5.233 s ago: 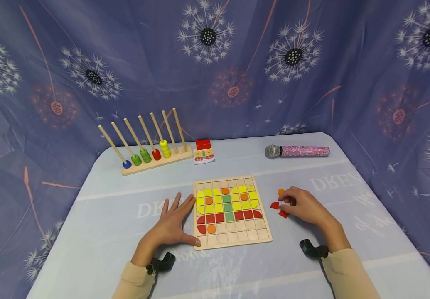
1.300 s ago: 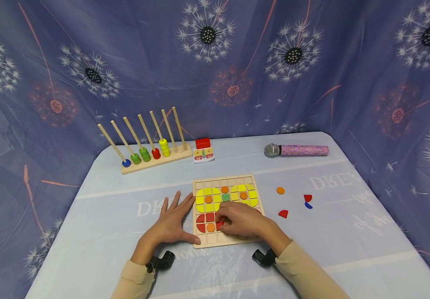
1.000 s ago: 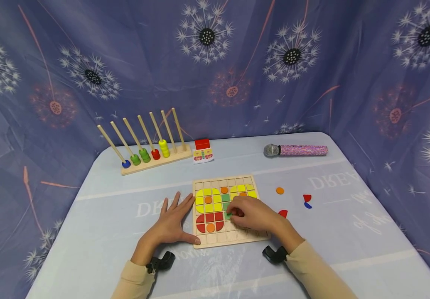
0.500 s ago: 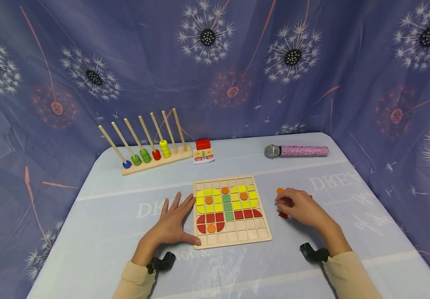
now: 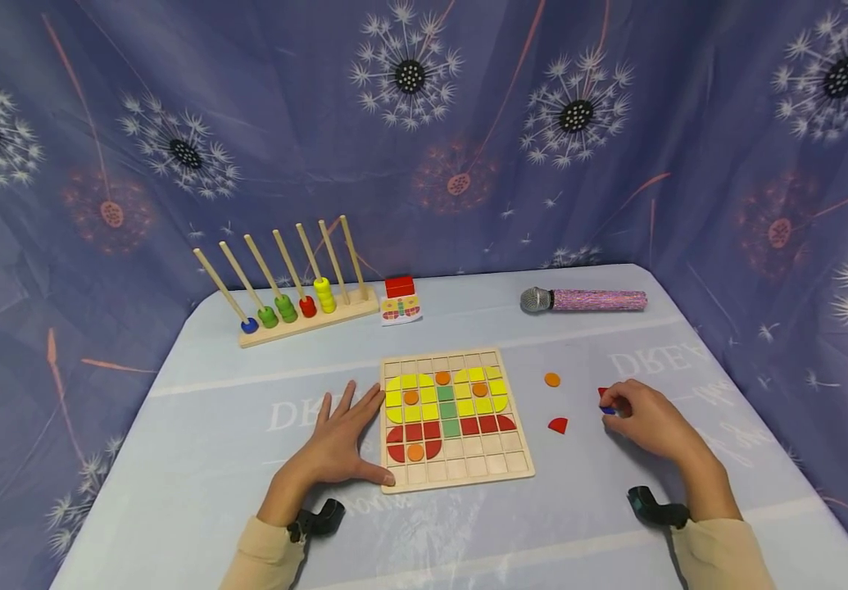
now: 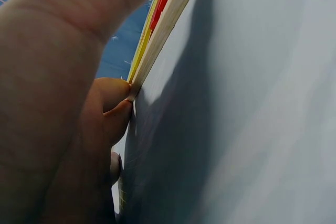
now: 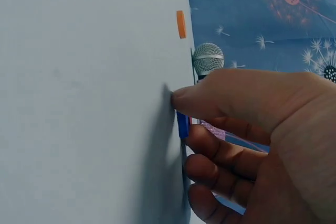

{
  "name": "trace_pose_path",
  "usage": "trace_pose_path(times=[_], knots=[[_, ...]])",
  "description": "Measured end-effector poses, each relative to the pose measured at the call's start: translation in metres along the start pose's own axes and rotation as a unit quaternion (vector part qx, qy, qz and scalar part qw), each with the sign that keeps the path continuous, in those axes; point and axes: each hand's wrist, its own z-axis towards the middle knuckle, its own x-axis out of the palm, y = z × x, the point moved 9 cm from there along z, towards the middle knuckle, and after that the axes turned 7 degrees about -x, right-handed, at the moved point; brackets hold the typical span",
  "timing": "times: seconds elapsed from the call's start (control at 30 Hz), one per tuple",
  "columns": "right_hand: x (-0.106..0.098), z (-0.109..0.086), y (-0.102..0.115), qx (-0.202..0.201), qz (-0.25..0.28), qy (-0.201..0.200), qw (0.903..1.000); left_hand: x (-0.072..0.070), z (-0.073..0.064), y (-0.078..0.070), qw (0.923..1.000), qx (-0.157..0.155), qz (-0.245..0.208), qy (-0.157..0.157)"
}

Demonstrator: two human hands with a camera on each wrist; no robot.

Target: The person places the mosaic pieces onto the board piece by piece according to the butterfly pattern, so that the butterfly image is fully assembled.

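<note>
My left hand (image 5: 341, 445) lies with its fingers spread beside the wooden grid board (image 5: 490, 465). Its thumb rests on the board's near left corner and a fingertip touches the left edge; the left wrist view shows fingers (image 6: 118, 114) against that edge. Yellow, green, red and orange tiles form a pattern on the board. To the right, my right hand (image 5: 648, 419) pinches a small blue tile (image 7: 182, 125) between thumb and forefinger at the tabletop. Just behind it lies a red quarter-round tile (image 5: 603, 392), partly hidden by the fingers.
Between board and right hand lie an orange disc (image 5: 552, 380) and another red quarter-round tile (image 5: 558, 425). Farther back stand a peg rack (image 5: 298, 322) with coloured beads, a pattern card (image 5: 401, 308) against a red block (image 5: 399, 286), and a glittery microphone (image 5: 596, 301).
A red quarter-round tile has been set on the board right of the near orange disc. My right hand has since moved right, off the board, to the blue tile. The left hand stays put.
</note>
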Motion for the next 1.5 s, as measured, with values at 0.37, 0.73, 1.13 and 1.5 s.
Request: trace_pose_path(times=[0.37, 0.73, 1.13, 1.5], knots=[[0.004, 0.006, 0.002, -0.022, -0.006, -0.011, 0.9997, 0.0, 0.001, 0.0, 1.0, 0.005, 0.003, -0.001], [0.022, 0.018, 0.029, -0.055, 0.006, 0.004, 0.9985, 0.0, 0.002, 0.0, 1.0, 0.001, 0.006, 0.004], [0.063, 0.045, 0.111, -0.131, 0.006, 0.064, 0.9893, -0.003, 0.0, -0.002, 0.9998, 0.016, -0.007, 0.001], [0.107, 0.054, 0.183, -0.234, -0.011, 0.122, 0.9644, 0.0, 0.0, 0.001, 0.9999, 0.008, -0.01, 0.001]])
